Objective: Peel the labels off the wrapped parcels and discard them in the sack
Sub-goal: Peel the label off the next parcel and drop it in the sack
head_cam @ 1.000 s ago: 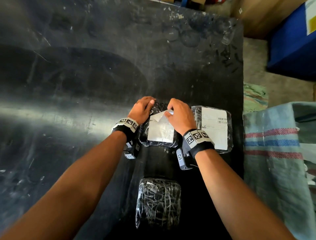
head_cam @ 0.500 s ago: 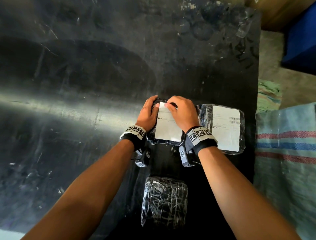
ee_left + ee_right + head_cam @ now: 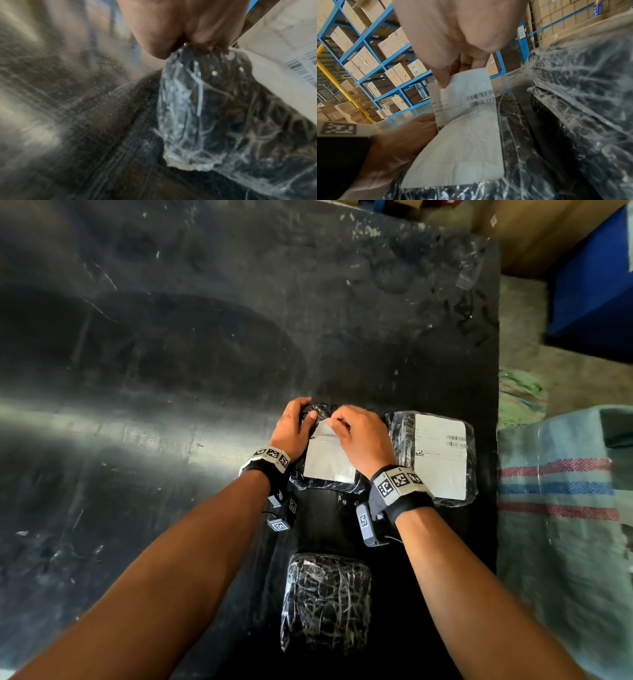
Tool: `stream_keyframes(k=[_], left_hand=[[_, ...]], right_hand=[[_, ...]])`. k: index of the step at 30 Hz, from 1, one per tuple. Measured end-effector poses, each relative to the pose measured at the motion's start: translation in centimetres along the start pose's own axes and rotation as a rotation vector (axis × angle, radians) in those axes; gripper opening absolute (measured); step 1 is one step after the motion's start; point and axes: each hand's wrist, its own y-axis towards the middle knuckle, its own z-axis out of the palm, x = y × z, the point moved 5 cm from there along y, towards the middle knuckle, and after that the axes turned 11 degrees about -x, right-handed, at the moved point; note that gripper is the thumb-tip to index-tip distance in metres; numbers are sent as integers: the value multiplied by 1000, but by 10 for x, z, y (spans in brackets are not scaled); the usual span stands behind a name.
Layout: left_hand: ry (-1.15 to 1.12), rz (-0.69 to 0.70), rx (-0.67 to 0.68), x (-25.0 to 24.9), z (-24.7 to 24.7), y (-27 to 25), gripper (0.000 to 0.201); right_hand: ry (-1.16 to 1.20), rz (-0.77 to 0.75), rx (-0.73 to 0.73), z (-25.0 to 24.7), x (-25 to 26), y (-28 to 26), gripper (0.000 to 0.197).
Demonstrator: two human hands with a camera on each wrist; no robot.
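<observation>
A black parcel (image 3: 329, 484) wrapped in clear film lies on the black table (image 3: 171, 371) between my hands. Its white label (image 3: 327, 460) is lifted at the far edge. My right hand (image 3: 359, 436) pinches that raised end of the label (image 3: 465, 121) between thumb and fingers. My left hand (image 3: 294, 429) grips the parcel's far left corner (image 3: 197, 108) and holds it down. A second wrapped parcel (image 3: 400, 446) with a flat label (image 3: 440, 457) lies to the right. A third parcel (image 3: 325, 604), with no label showing, lies nearer to me.
A striped woven sack (image 3: 565, 525) lies off the table's right edge. Past it are a green cloth (image 3: 520, 395), a blue box (image 3: 596, 285) and a cardboard box (image 3: 534, 234). In the right wrist view, blue racks with cartons (image 3: 368, 54) stand behind.
The label's raised far end, lifted a second ago, lay flatter half a second ago and is now lifted again in my right hand. My left hand stayed on the parcel's corner.
</observation>
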Motion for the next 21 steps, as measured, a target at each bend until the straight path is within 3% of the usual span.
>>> stream_keyframes(k=[21], left_hand=[[68, 63, 24, -7, 1, 0, 39]], right_hand=[[104, 33, -17, -33, 10, -34, 12]])
